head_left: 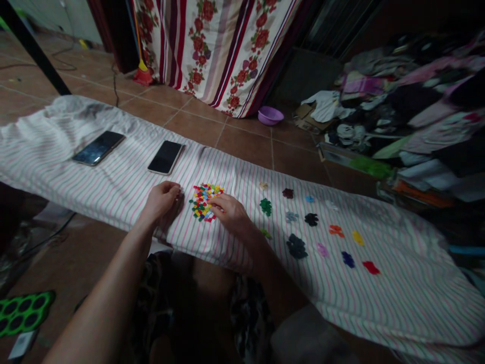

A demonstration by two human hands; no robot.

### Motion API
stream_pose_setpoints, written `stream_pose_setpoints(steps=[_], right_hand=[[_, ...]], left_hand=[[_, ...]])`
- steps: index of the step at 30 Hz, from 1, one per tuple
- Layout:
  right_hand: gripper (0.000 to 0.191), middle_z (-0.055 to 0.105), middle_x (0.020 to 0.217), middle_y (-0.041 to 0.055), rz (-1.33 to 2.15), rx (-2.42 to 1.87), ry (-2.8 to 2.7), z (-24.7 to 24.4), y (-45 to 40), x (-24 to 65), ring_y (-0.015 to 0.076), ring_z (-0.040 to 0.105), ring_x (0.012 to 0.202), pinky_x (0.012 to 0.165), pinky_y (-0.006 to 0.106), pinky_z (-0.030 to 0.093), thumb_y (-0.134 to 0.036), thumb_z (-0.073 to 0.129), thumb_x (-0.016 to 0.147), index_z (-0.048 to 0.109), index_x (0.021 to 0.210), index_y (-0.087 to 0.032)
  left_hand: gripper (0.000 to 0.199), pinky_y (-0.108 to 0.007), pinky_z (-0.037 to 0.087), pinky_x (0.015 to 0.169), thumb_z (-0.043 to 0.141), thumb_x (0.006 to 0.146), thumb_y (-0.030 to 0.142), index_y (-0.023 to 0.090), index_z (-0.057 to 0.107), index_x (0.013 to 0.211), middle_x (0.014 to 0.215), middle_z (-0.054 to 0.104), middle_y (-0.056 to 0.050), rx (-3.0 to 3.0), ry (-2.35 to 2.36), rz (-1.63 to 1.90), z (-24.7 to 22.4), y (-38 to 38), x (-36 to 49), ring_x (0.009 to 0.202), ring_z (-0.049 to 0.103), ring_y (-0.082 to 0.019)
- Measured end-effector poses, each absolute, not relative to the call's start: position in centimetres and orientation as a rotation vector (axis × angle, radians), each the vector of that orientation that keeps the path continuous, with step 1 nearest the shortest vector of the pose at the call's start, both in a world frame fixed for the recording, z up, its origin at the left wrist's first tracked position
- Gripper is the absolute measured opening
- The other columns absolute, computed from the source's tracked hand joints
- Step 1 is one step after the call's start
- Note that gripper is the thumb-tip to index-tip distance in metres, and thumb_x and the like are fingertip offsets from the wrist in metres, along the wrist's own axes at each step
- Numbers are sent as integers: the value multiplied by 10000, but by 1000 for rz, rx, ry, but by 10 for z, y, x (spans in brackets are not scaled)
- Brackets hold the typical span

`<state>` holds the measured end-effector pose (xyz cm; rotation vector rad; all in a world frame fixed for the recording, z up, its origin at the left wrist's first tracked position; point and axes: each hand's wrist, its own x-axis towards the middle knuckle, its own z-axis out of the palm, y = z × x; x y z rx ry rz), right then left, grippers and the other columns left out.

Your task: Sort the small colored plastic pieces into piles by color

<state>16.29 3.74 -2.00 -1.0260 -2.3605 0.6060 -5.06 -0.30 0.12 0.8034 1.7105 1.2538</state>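
A mixed pile of small coloured pieces (204, 199) lies on the striped cloth (235, 174) between my hands. At the pile's right edge my right hand (232, 215) is closed, thumb and fingertips together over the pieces; what they pinch is too small to make out. My left hand (161, 201) rests on the cloth to the left of the pile, fingers curled in, and whatever is inside is hidden. Right of my right hand lie small heaps sorted by colour, among them green pieces (265, 206), dark grey pieces (297, 246), black pieces (311, 219) and red pieces (371, 267).
Two phones, a left phone (99, 147) and a nearer phone (165, 157), lie flat on the cloth to the left. Beyond the cloth's far edge are a tiled floor, a purple basin (270, 116), a broom (143, 75) and a heap of clothes (409, 91).
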Motion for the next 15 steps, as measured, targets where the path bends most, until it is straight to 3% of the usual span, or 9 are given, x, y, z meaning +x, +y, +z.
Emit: stream_pose_setpoints(steps=[15], right_hand=[[208,713,860,19,1059,-1083,-1930,-19,34,167,143,657,769,728,263,509,-249,558,812,707,948,-202]], left_hand=[[239,-243,413,513,642,624,380,170,646,737,664,661,-30,830,1772,1246,4,-1,-49,563,557,-142]])
